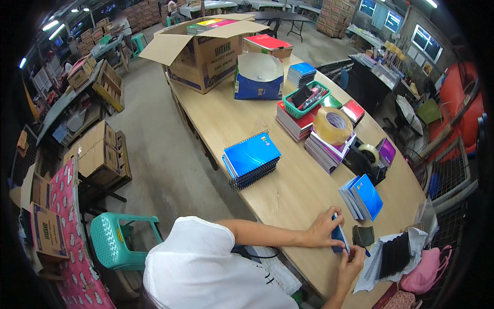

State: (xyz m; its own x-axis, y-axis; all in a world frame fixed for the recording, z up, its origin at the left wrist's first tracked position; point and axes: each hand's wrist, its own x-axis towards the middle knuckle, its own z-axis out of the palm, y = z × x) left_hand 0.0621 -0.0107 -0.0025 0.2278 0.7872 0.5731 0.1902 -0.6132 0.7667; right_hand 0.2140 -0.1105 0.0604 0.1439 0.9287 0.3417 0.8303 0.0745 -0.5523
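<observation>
Left hand (323,230) has the far end of a slim blue notebook (337,238) gripped thumb against fingers, and the right hand (353,261) is pinching at its near end; too small to tell if it's on the cover or the binding. Notebook's right between them, just above the table (303,198), long axis running far to near, leaning a bit right. Honestly, neither hand's closer, they've got an end each.
</observation>
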